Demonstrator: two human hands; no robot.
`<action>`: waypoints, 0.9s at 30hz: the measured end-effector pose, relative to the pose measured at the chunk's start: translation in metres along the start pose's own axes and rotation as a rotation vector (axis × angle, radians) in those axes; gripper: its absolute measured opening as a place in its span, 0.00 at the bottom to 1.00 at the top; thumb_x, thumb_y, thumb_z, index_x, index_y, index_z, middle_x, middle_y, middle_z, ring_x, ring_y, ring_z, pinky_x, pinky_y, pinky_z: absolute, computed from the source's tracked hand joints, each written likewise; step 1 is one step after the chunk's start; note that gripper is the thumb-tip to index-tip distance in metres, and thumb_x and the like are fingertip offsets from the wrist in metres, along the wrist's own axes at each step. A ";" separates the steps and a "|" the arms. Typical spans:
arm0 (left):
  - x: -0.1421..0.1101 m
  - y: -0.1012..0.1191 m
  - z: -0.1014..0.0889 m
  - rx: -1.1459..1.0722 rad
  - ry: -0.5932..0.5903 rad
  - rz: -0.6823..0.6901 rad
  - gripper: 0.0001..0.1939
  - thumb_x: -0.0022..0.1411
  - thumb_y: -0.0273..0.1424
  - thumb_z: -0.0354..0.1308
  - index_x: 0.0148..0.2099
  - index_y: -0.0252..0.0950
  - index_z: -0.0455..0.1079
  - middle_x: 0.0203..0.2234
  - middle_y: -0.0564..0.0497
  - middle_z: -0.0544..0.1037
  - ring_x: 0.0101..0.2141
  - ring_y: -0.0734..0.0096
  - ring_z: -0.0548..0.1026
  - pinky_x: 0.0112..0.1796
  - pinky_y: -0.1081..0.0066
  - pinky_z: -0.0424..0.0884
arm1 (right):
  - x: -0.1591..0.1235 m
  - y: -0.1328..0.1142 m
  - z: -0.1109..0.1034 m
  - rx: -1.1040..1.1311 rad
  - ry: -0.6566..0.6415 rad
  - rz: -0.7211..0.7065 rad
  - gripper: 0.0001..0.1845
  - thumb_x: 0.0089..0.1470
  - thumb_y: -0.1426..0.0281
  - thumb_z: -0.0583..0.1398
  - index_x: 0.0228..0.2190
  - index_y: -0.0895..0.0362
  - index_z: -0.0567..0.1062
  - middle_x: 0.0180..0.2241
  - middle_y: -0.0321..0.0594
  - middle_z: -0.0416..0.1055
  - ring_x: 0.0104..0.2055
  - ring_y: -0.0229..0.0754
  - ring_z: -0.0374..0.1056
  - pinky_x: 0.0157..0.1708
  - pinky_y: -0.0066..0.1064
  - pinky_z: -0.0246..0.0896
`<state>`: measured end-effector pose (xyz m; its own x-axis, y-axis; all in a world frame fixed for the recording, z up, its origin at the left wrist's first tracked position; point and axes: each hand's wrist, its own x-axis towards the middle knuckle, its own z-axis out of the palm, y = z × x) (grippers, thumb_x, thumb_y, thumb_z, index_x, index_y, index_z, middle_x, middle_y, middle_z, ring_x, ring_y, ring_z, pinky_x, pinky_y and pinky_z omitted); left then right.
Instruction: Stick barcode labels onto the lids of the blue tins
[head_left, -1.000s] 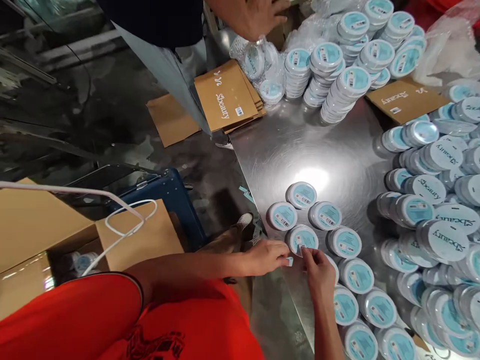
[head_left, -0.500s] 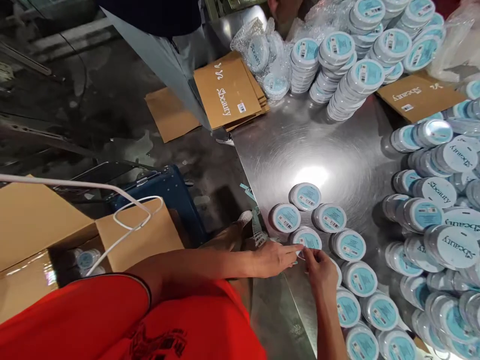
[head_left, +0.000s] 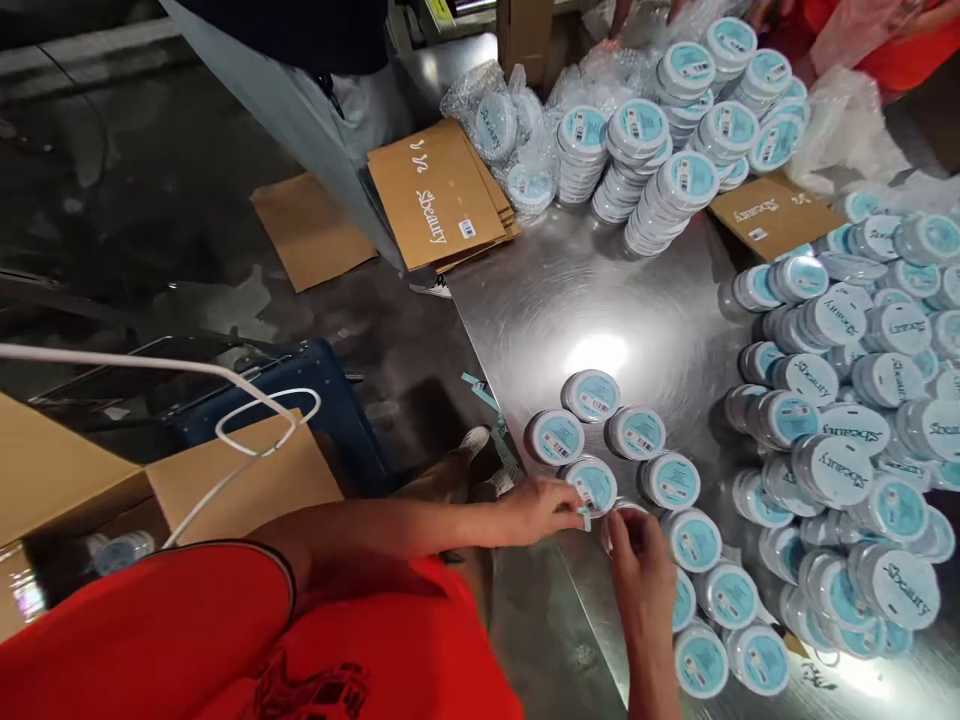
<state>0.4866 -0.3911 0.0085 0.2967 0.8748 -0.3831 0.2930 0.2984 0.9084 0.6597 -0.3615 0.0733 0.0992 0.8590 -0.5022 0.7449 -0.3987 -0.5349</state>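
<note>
The left hand [head_left: 534, 510] is pinching 1 small strip [head_left: 586, 519], near 1 labelled jar [head_left: 592, 484] at its 2 o'clock on the worktop [head_left: 525, 300]. At 4 o'clock, the right hand [head_left: 645, 565] is closed (what it grips, I cannot tell).

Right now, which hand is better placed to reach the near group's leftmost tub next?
Left, I'd judge: the left hand is closer to that tub, though its fingers pinch a small strip; the right hand is farther.
</note>
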 end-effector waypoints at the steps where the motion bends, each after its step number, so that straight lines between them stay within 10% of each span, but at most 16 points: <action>1: -0.003 0.003 -0.002 -0.074 0.002 -0.028 0.08 0.64 0.34 0.64 0.36 0.34 0.75 0.33 0.50 0.82 0.36 0.67 0.77 0.39 0.71 0.70 | -0.010 -0.003 -0.001 0.111 -0.055 0.018 0.25 0.52 0.45 0.58 0.37 0.52 0.76 0.38 0.43 0.79 0.35 0.48 0.73 0.35 0.37 0.67; 8: -0.026 0.023 0.007 -0.434 -0.063 -0.229 0.20 0.55 0.45 0.69 0.32 0.34 0.70 0.20 0.56 0.71 0.24 0.74 0.69 0.25 0.75 0.62 | -0.050 0.012 -0.005 0.225 -0.116 0.045 0.24 0.50 0.44 0.61 0.32 0.52 0.79 0.28 0.38 0.76 0.29 0.45 0.70 0.29 0.32 0.64; 13: -0.035 0.036 0.036 -0.436 -0.156 -0.239 0.30 0.52 0.32 0.69 0.57 0.37 0.67 0.22 0.60 0.70 0.21 0.74 0.70 0.23 0.75 0.63 | -0.059 0.047 -0.010 0.241 -0.121 0.011 0.25 0.51 0.43 0.59 0.30 0.53 0.78 0.24 0.37 0.74 0.28 0.44 0.69 0.29 0.31 0.62; 18: -0.037 0.048 0.080 -0.380 0.046 -0.285 0.04 0.57 0.28 0.61 0.36 0.33 0.73 0.24 0.54 0.74 0.25 0.73 0.72 0.27 0.74 0.67 | -0.066 0.087 -0.020 0.237 -0.153 -0.023 0.26 0.53 0.43 0.58 0.34 0.52 0.78 0.27 0.37 0.75 0.29 0.45 0.70 0.29 0.32 0.62; 27: -0.043 0.039 0.129 -0.559 0.198 -0.327 0.20 0.51 0.44 0.69 0.29 0.34 0.68 0.21 0.54 0.72 0.23 0.72 0.71 0.24 0.73 0.66 | -0.064 0.127 -0.036 0.287 -0.232 -0.160 0.22 0.55 0.46 0.58 0.33 0.51 0.77 0.29 0.37 0.76 0.30 0.45 0.71 0.31 0.32 0.63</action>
<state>0.6022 -0.4658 0.0388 0.0854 0.7434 -0.6634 -0.1906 0.6657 0.7214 0.7719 -0.4554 0.0613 -0.1794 0.8353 -0.5198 0.5209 -0.3676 -0.7704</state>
